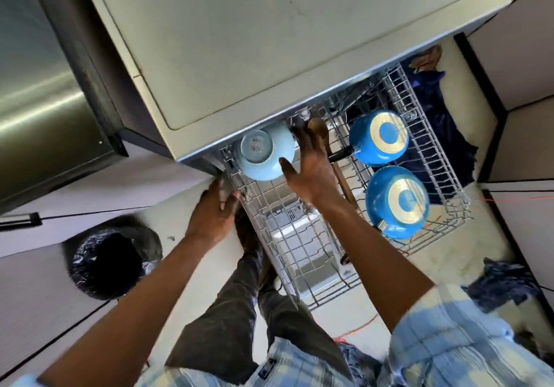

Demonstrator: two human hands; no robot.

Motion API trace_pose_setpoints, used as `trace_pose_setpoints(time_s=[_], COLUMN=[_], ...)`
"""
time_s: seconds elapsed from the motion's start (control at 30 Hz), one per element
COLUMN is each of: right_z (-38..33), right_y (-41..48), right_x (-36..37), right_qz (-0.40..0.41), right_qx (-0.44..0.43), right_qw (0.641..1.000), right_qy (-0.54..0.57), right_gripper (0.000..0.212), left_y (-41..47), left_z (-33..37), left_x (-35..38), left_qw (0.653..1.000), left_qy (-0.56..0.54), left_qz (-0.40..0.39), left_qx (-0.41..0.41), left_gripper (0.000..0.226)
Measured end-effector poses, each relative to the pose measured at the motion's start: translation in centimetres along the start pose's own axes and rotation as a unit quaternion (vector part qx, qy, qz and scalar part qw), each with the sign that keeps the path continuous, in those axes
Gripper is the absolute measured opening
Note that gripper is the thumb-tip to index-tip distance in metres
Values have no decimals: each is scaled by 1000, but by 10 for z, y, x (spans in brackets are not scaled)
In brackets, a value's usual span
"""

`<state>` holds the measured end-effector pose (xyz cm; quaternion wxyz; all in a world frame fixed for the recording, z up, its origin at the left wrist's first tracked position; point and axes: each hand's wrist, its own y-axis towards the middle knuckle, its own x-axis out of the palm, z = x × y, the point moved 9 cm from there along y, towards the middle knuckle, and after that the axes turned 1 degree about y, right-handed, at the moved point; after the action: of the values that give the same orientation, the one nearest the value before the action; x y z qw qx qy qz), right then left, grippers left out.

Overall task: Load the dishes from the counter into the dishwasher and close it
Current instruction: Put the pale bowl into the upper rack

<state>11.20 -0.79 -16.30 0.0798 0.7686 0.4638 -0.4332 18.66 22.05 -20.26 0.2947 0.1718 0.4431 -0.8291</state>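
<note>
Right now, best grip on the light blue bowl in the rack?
Probably pinch the light blue bowl at its near-right rim, coming from the front right. It sits base-up, with the counter overhanging behind and the rack wall at its left.

Bright, even light with only soft shadows; a broad streak of glare crosses the steel panel; the farther pan gleams on its base; the bin is almost black inside; wide-angle bending bows the counter edges and floor lines; the left hand, forearms and shirt are smeared with blur.
</note>
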Motion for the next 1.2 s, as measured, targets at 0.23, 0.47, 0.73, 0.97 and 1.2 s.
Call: trace_pose_setpoints(time_s=[0.23, 0.47, 0.73, 0.97, 1.2], right_z=[-49, -155, -324, -469, -552], right_y=[-115, -148, -122, -94, -40], right_x=[-43, -45, 17, 125, 200], right_qz=[62, 55, -32, -128, -149], right_qx=[-114, -197, -296, -330, -272], right_qw=[991, 973, 948, 932, 949], right_qy=[16, 108, 111, 76, 55], right_gripper=[35, 20, 14, 17, 27], left_y=[-103, -209, -267, -268, -224], left_z=[13, -28, -149, -260, -305], left_x=[-93, -183, -293, -379, -450], left_qw=[976, 920, 849, 824, 830], left_qy=[4, -33, -58, -61, -2], left_qz=[170, 360, 525, 562, 556], left_qx=[137, 148, 29, -41, -42], left_gripper=[29, 25, 41, 54, 56])
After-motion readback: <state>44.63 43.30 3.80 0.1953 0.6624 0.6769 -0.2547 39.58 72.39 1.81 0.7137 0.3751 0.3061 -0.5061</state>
